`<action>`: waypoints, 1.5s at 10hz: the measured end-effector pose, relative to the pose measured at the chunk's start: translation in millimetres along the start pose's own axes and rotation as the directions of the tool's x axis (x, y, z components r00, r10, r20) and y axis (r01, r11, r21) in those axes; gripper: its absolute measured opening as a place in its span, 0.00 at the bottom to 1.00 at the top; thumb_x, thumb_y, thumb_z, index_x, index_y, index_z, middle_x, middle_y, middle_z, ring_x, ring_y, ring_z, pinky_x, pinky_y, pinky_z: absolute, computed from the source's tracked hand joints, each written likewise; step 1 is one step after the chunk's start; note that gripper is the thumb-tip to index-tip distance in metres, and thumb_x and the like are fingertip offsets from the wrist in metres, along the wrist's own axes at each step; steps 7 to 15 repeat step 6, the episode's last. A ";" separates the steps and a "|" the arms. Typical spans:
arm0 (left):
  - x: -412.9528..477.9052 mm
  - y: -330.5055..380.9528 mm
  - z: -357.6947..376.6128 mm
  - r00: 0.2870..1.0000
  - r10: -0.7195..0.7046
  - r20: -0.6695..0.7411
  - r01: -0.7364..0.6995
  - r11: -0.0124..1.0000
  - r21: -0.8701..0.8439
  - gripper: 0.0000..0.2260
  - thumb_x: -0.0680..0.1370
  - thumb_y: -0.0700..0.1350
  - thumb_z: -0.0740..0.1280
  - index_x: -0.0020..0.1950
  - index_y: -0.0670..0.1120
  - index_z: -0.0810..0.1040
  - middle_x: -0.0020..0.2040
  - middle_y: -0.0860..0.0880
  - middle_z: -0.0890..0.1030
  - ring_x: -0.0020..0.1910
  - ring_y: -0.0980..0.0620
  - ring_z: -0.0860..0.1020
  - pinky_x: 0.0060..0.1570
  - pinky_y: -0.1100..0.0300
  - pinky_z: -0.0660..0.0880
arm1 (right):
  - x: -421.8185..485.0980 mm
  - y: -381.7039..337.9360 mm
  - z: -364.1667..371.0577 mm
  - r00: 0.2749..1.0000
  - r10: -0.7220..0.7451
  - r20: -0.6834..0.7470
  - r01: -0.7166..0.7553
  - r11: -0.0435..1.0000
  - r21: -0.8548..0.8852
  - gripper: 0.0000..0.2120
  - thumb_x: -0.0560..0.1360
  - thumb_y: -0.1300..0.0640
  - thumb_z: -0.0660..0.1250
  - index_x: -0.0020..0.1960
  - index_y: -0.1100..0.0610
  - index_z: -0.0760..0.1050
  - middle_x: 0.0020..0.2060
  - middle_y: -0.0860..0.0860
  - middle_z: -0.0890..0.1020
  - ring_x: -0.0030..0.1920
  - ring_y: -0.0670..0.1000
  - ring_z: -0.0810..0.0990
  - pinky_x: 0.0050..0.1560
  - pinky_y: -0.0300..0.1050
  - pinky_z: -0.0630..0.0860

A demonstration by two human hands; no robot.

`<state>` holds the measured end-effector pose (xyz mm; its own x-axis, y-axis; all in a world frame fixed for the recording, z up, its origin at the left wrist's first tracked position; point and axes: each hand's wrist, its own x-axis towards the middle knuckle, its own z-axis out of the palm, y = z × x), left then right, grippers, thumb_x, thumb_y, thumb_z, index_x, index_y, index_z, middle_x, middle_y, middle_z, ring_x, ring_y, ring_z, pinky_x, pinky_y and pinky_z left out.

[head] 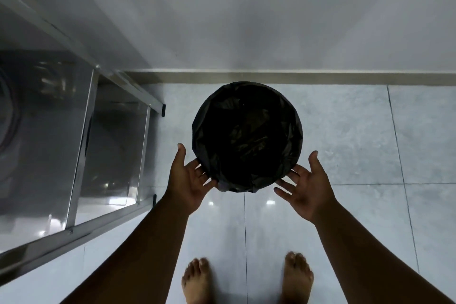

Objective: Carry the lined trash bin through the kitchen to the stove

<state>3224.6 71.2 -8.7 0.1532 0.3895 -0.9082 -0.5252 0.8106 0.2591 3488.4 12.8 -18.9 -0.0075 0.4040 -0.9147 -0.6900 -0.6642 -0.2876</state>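
Close your spread left hand (pixel 188 180) and right hand (pixel 304 185), both open and empty, against the round black-lined trash bin (pixel 247 136) at frame centre; grip its wall, not the loose plastic.

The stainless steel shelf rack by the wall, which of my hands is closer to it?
Left. Your left hand is at the black-lined round trash bin's near-left rim, on the side facing the stainless steel rack. Your right hand is at the bin's near-right rim, farther away.
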 end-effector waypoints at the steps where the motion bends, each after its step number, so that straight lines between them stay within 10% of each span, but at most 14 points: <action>1: 16.1 23.6 16.1 0.999 0.029 0.034 -0.029 0.999 0.018 0.37 0.77 0.70 0.59 0.76 0.44 0.72 0.72 0.39 0.77 0.69 0.38 0.77 0.73 0.37 0.68 | 13.1 -26.9 15.7 0.998 -0.016 0.053 0.015 1.000 0.007 0.41 0.74 0.27 0.57 0.73 0.56 0.72 0.70 0.56 0.77 0.67 0.65 0.76 0.69 0.62 0.70; 5: 23.9 62.6 51.6 0.992 0.126 0.002 -0.126 0.992 0.006 0.42 0.79 0.67 0.59 0.83 0.43 0.53 0.81 0.39 0.64 0.78 0.38 0.67 0.75 0.40 0.65 | 24.4 -52.6 41.4 0.995 -0.090 0.034 0.088 0.995 0.053 0.43 0.75 0.30 0.58 0.80 0.57 0.60 0.76 0.57 0.70 0.72 0.65 0.72 0.72 0.64 0.67; 15: 5.4 51.5 39.2 0.991 0.120 -0.062 -0.114 0.990 0.085 0.42 0.79 0.68 0.58 0.83 0.43 0.55 0.82 0.40 0.61 0.81 0.39 0.62 0.77 0.40 0.62 | 4.1 -41.7 32.2 0.997 -0.072 0.000 0.072 0.997 0.036 0.43 0.74 0.30 0.60 0.80 0.57 0.61 0.77 0.57 0.69 0.72 0.64 0.72 0.72 0.65 0.67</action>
